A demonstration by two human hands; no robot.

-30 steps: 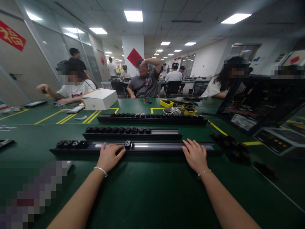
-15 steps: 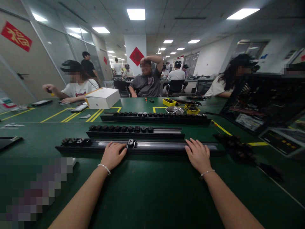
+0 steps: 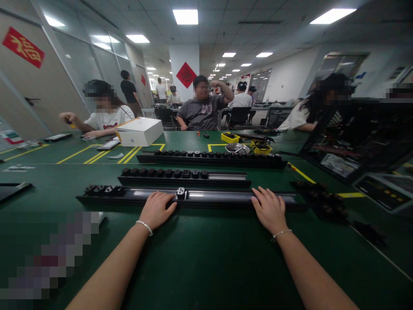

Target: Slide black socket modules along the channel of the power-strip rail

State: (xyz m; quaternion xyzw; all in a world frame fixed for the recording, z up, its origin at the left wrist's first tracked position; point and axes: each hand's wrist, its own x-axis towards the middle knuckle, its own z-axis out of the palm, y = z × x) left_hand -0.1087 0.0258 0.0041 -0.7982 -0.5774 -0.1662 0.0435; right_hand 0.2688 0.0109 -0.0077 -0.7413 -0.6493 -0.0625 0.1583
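Observation:
A long black power track (image 3: 219, 196) lies across the green table in front of me. One socket module (image 3: 181, 193) sits in its channel near the middle, and several more sockets (image 3: 103, 189) are grouped at its left end. My left hand (image 3: 157, 210) rests on the track with its fingertips against the left side of the single socket. Its thumb is held apart from the fingers, whose tips are partly hidden. My right hand (image 3: 268, 209) lies flat over the track further right, fingers stretched out, holding nothing.
Two more tracks, a shorter track (image 3: 226, 180) and a track full of sockets (image 3: 209, 160), lie behind. Loose dark parts (image 3: 319, 202) are piled right, near an open computer case (image 3: 364, 142). A white box (image 3: 142, 131) stands back left. Several people sit around.
My left hand has moved slightly right, and the single socket has slid right along the track with it. My right hand stays put. The person opposite has lowered the raised arm somewhat.

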